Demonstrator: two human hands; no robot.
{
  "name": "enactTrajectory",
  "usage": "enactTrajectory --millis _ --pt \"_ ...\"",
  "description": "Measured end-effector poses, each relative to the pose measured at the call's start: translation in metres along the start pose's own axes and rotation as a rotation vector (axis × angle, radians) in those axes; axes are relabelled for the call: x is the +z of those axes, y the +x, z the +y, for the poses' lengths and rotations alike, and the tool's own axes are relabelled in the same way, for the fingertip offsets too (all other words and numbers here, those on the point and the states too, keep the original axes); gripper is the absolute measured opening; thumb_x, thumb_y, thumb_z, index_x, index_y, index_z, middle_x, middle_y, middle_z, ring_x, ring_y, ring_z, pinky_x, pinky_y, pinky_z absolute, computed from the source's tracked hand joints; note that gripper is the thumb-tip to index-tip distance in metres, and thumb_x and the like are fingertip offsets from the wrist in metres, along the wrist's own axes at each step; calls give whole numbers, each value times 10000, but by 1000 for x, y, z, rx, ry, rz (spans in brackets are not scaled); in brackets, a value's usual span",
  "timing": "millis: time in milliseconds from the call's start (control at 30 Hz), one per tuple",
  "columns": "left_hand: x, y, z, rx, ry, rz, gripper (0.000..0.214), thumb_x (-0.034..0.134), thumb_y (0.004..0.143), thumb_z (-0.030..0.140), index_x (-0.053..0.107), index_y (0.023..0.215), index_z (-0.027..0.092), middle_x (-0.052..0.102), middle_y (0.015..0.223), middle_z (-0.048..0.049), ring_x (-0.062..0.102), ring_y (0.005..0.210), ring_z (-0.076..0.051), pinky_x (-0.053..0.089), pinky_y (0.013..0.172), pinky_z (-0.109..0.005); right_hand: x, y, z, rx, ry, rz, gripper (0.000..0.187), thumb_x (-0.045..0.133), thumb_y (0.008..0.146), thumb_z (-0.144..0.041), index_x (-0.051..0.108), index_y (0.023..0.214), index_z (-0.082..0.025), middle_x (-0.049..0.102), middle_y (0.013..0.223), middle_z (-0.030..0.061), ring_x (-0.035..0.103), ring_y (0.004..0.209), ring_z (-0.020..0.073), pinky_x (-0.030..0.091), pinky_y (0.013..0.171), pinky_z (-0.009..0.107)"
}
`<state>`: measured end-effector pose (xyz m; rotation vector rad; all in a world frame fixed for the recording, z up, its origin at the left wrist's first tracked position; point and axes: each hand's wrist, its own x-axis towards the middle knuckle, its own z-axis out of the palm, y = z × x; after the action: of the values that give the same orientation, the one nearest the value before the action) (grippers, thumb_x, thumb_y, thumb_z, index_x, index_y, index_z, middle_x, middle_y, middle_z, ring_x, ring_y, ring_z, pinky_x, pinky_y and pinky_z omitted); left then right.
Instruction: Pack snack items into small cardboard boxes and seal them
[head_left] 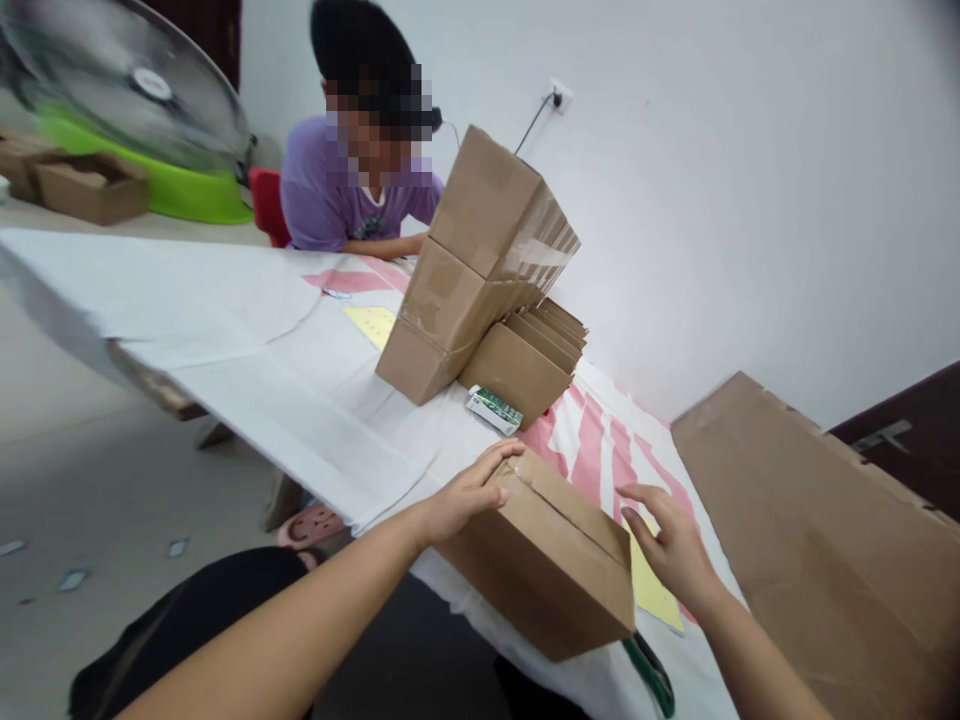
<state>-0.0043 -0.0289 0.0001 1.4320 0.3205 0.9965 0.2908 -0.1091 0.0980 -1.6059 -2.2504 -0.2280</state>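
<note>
A small brown cardboard box (547, 560) lies at the near edge of the white-covered table (247, 360). My left hand (469, 492) rests flat on the box's top left corner, fingers stretched over its closed flaps. My right hand (671, 545) hovers open just off the box's right side, fingers spread, touching nothing that I can see. A yellow sheet (654, 590) lies under my right hand.
A leaning stack of folded brown boxes (487, 270) stands mid-table with a small green-and-white packet (495, 408) at its foot. Flat cardboard sheets (817, 540) lie at the right. A person in a purple shirt (337, 195) sits at the far end. A fan (127, 90) and boxes (90, 185) stand at left.
</note>
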Motion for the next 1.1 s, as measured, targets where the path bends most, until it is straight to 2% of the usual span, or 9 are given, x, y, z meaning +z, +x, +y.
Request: enactTrajectory --millis 67,167,267,367,533,633,833,933,1100 --pt "-1 0 -2 13 5 -2 664 528 751 400 353 1357 194 223 1519 -86 190 1385 -339 146 1129 -479 1 27 -34 -184 84 -22 231 455 910 -222 563 1113 -241 650 1058 85 602 1007 222 518 835 390" --pt "-2 1 -4 52 8 -4 658 533 761 388 361 1364 188 247 1511 -82 163 1398 -328 123 1140 -472 15 57 -79 -349 195 -123 319 448 910 -171 491 1219 -237 632 1137 87 592 1055 195 515 882 368" --pt "-3 0 -5 81 10 5 655 528 787 374 343 1386 183 270 1507 -85 152 1407 -309 95 1151 -469 33 75 -101 -496 216 -144 344 433 904 -129 481 1236 -207 628 1169 99 576 1110 191 510 914 368" --pt "-3 0 -6 88 16 9 679 538 790 383 325 1401 179 271 1511 -90 174 1401 -313 93 1152 -479 48 80 -103 -587 166 -68 310 435 900 -121 526 1186 -199 662 1102 97 572 1123 207 504 920 394" --pt "-1 2 -8 78 23 -3 720 577 754 442 357 1380 163 275 1502 -110 185 1398 -316 104 1154 -468 57 68 -94 -510 173 49 257 465 886 -131 557 1110 -217 676 1010 84 622 969 201 521 845 388" --pt "0 3 -7 60 24 7 719 571 754 448 359 1376 157 279 1498 -114 190 1398 -314 115 1153 -461 53 66 -90 -489 217 24 239 468 882 -135 539 1094 -219 663 983 79 617 919 198 523 809 375" --pt "-2 2 -4 26 24 13 718 565 751 435 355 1383 165 293 1499 -100 210 1390 -320 128 1149 -470 38 73 -86 -548 156 -158 170 508 900 -167 568 1052 -214 694 961 48 640 896 165 512 791 298" --pt "-2 1 -4 36 34 19 704 559 760 433 357 1382 171 287 1506 -97 210 1392 -311 123 1152 -476 38 76 -88 -590 44 -125 112 505 911 -189 602 965 -203 712 873 37 652 812 161 501 736 281" --pt "-1 1 -4 14 -1 10 705 554 780 441 337 1392 166 271 1515 -100 216 1392 -312 142 1147 -469 45 80 -96 -605 -99 -86 196 450 933 -199 622 839 -201 687 733 33 627 705 151 461 656 264"
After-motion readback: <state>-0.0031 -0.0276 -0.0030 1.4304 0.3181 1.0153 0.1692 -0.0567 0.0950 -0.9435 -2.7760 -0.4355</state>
